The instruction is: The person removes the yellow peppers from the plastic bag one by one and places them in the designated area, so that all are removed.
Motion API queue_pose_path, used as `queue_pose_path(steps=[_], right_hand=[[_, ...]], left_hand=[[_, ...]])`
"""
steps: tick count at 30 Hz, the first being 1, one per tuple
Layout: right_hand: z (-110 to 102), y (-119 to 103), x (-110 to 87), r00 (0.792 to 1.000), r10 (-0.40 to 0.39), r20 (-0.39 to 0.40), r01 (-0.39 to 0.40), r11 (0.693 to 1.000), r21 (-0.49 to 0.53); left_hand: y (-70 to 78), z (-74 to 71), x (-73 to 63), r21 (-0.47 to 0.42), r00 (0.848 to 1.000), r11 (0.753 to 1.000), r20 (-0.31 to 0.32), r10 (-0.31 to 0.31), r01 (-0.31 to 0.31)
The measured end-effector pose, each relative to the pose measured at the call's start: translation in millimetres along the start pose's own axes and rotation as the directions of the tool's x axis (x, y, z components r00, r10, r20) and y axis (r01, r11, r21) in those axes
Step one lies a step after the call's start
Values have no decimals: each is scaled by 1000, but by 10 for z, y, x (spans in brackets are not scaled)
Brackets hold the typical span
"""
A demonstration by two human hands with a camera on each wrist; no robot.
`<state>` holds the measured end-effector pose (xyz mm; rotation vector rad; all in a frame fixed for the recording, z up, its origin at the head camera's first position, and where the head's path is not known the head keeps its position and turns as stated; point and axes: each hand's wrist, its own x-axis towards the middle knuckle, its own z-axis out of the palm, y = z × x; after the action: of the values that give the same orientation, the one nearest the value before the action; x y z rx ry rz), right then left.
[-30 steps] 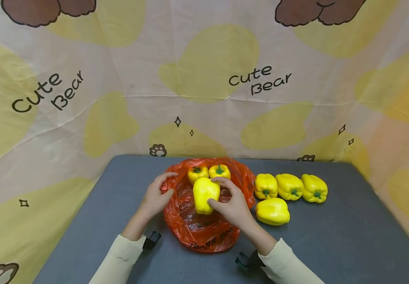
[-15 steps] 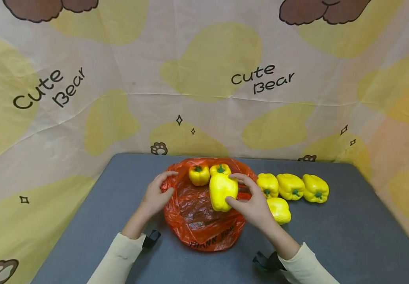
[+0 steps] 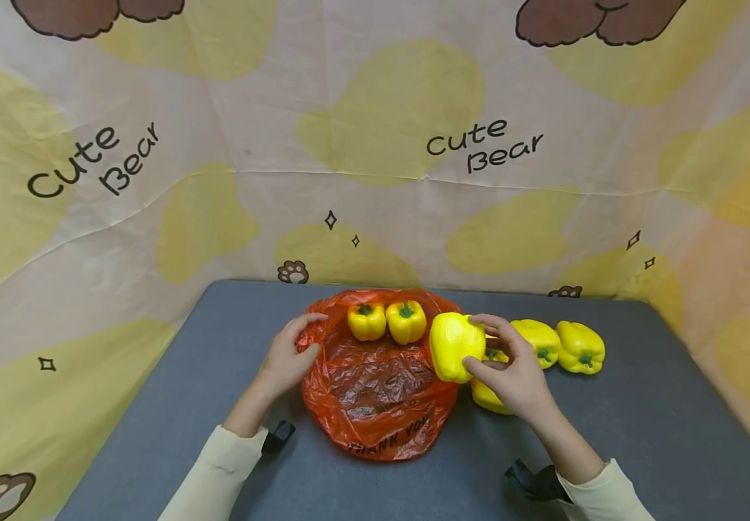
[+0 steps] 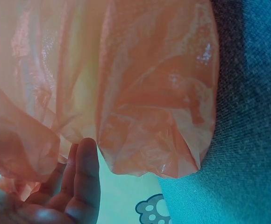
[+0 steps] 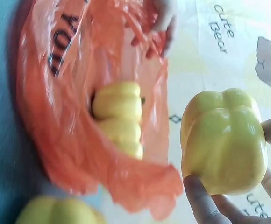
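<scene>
A red plastic bag point(image 3: 375, 434) stands with its mouth open on the table, its front printed "THANK YOU". Two yellow bell peppers point(image 3: 406, 323) sit inside it at the back. My left hand point(image 3: 288, 358) holds the bag's left rim; in the left wrist view its fingers point(image 4: 86, 182) show beside the thin plastic. With thumb and fingers, my right hand point(image 3: 518, 373) grips another yellow bell pepper point(image 3: 456, 347) in the air at the bag's right rim. The right wrist view shows this held pepper point(image 5: 224, 144) close up, apart from the bag.
Right of the bag, several more yellow bell peppers point(image 3: 581, 347) lie on the grey table point(image 3: 641, 434), some partly hidden behind my right hand. A patterned cloth point(image 3: 375, 130) hangs behind the table.
My right hand has carried the gripped bell pepper rightward, from over the bag's middle to its right rim. The two peppers inside now show fully. My left hand stays at the left rim.
</scene>
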<state>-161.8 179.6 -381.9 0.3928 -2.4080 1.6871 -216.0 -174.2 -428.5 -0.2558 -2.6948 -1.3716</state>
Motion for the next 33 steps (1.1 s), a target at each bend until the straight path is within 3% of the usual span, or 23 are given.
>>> queue_pose_path(steps=[12,23,33], right_hand=[[-453,152,-167,991,-27,-129,10,991,-133],[-821,358,-323,977,-7,-215,-52,961,-270],[-981,568,-423,968,55,-243,-140,927,-347]], left_hand=[[-4,4,0,-10,1000,1000,-7,-4,3],[22,4,-8,-21,1000,1000,-2,-11,11],[25,5,-7,-26,1000,1000,-1,-13,13]])
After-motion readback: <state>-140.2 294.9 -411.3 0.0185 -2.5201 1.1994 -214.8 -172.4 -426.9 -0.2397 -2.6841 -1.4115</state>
